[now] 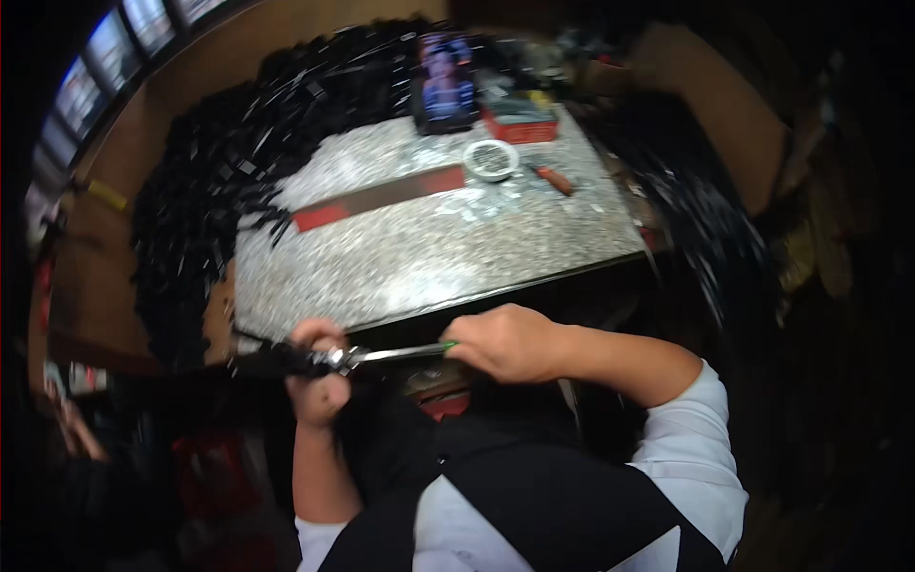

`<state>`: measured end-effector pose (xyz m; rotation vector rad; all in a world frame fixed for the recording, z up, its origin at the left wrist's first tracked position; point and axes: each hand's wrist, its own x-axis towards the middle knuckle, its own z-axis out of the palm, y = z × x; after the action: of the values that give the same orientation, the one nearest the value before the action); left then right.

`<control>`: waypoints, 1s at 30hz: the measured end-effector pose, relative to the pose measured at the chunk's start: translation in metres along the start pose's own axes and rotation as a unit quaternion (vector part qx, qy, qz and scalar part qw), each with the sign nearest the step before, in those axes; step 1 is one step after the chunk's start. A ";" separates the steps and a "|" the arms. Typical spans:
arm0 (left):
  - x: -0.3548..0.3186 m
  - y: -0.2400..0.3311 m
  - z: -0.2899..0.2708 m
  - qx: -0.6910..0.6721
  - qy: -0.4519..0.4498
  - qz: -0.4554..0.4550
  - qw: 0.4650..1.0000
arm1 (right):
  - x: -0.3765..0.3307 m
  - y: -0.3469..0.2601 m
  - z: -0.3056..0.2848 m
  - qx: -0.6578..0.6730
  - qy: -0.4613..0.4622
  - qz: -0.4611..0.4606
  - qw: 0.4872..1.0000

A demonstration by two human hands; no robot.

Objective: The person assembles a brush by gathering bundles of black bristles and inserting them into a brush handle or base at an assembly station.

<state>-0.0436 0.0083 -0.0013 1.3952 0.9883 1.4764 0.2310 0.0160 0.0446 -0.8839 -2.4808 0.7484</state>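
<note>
Left hand (322, 391) is curled round some dark gadget (303, 360), right hand (507, 344) clenched on a green-ended metal rod (405, 354) bridging the two.

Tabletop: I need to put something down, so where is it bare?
The widest patch lies between the bar and the near edge of the tabletop; a smaller one, between the bar and the black pile behind. Crowded: the back right, with screen, bowl, box and tool.

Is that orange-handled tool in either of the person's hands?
No, the orange-handled tool lies on the table, beside the white bowl.
</note>
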 end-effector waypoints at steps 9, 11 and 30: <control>0.006 0.023 0.018 -0.014 -0.057 -0.023 0.998 | 0.005 -0.011 -0.011 0.221 -0.208 0.140 0.942; 0.005 0.026 0.020 -0.007 -0.021 -0.050 0.999 | 0.006 -0.016 -0.004 0.025 -0.042 0.063 0.997; 0.008 0.009 0.023 0.061 0.005 0.052 0.997 | 0.025 -0.022 -0.025 -0.008 -0.177 0.160 0.971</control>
<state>-0.0209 0.0128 0.0114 1.5469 1.0406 1.5222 0.2162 0.0270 0.0815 -1.2726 -2.6809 1.0769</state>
